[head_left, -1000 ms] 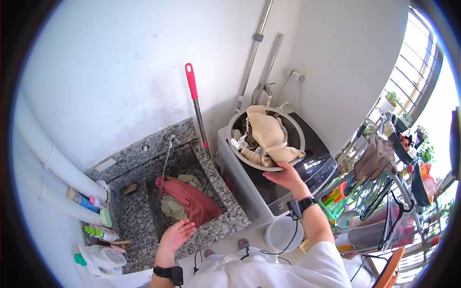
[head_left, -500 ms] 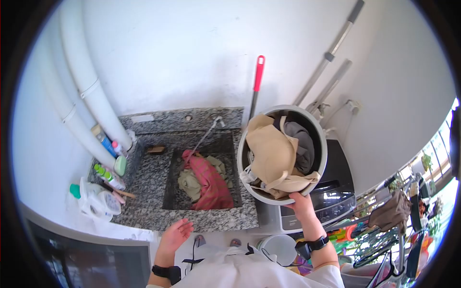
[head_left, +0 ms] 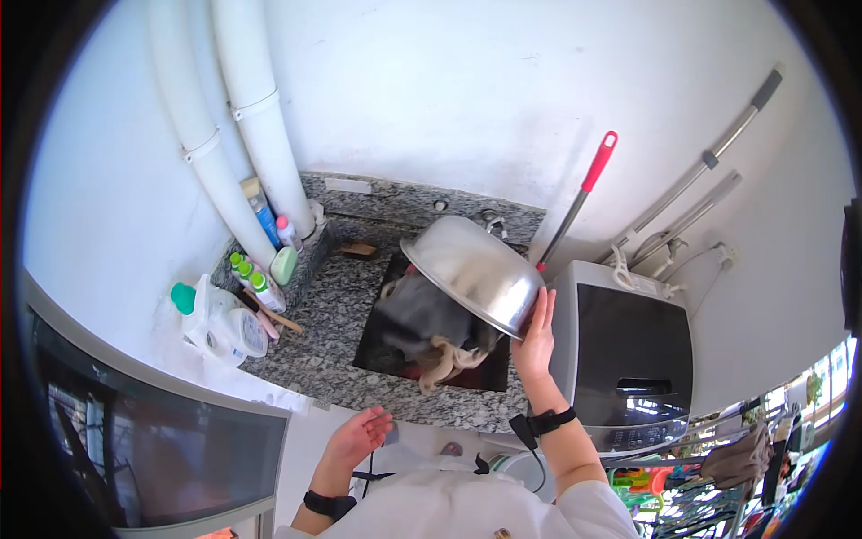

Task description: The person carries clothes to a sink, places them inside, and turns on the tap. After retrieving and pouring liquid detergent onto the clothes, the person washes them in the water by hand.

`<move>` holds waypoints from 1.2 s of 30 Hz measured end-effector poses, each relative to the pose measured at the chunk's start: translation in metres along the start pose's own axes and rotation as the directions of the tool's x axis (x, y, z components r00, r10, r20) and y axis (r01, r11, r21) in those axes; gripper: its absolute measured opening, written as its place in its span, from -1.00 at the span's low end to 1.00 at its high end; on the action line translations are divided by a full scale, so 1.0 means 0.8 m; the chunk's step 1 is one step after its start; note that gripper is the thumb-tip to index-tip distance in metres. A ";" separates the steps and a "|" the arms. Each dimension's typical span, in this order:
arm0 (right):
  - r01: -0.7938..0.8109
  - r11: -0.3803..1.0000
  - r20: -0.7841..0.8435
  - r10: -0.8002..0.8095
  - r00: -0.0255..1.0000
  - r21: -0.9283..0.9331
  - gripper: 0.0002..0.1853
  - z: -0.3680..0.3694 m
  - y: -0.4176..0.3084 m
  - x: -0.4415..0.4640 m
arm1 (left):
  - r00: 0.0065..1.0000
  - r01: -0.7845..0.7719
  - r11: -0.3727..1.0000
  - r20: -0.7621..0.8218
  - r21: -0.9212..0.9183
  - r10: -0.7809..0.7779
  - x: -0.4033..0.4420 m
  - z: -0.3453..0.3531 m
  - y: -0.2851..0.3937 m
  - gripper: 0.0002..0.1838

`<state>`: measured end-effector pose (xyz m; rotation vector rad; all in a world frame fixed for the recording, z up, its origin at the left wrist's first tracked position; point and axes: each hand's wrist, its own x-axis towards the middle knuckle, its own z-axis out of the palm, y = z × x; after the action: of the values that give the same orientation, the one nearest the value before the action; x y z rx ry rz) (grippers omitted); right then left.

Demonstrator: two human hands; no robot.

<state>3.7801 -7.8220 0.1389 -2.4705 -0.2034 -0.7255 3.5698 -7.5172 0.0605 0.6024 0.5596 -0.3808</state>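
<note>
A shiny metal basin (head_left: 480,265) is tipped on its side over the sink (head_left: 373,350), its mouth facing down and left. My right hand (head_left: 535,346) holds it by the rim at the lower right, fingers stretched along the outside. Dark grey clothing (head_left: 417,310), blurred by motion, and beige cloth (head_left: 444,359) spill from it into the sink. They mostly hide the clothes lying there. In front of the counter's near edge, my left hand (head_left: 362,436) is empty, its fingers loosely bent and apart from everything.
A washing machine (head_left: 633,359) stands right of the granite counter (head_left: 314,359). Bottles (head_left: 265,292), a white jug (head_left: 215,319) and a brush (head_left: 356,249) sit left of the sink. A red-handled pole (head_left: 600,162) leans on the wall behind.
The basin has moved left from above the washing machine to over the sink and turned over. Its clothes are now tumbling out. My left hand stays free near the counter edge.
</note>
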 end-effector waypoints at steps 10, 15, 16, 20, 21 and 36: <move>-0.667 0.460 0.477 0.469 0.743 0.586 -0.27 0.099 0.088 -0.056 | 0.999 0.055 0.998 0.000 0.037 -0.055 0.014 -0.007 0.016 -0.73; -0.864 -0.377 0.923 0.318 0.218 0.334 -0.51 0.116 0.044 -0.076 | 0.994 0.096 0.995 -0.050 0.036 -0.094 0.016 -0.010 0.026 -0.76; -0.860 -0.383 0.922 0.318 0.221 0.338 -0.51 0.131 0.045 -0.077 | 0.994 0.097 0.994 -0.051 0.043 -0.095 0.017 -0.012 0.028 -0.76; -0.704 -0.692 0.986 0.069 0.151 0.156 -0.48 0.169 0.024 -0.055 | 0.989 0.128 0.992 -0.082 0.008 -0.127 0.017 -0.021 0.032 -0.75; -0.682 -0.718 0.988 0.063 0.141 0.143 -0.47 0.185 0.027 -0.049 | 0.988 0.130 0.991 -0.084 -0.004 -0.130 0.016 -0.021 0.034 -0.74; -0.631 -0.746 0.977 0.166 0.131 0.211 -0.49 0.273 0.045 -0.046 | 0.989 0.144 0.974 0.017 0.174 -0.149 0.106 0.040 0.138 -0.67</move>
<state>3.8591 -7.7321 -0.0514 -0.4038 0.6894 0.6252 3.7025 -7.4675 0.0791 0.7230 0.5477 -0.5809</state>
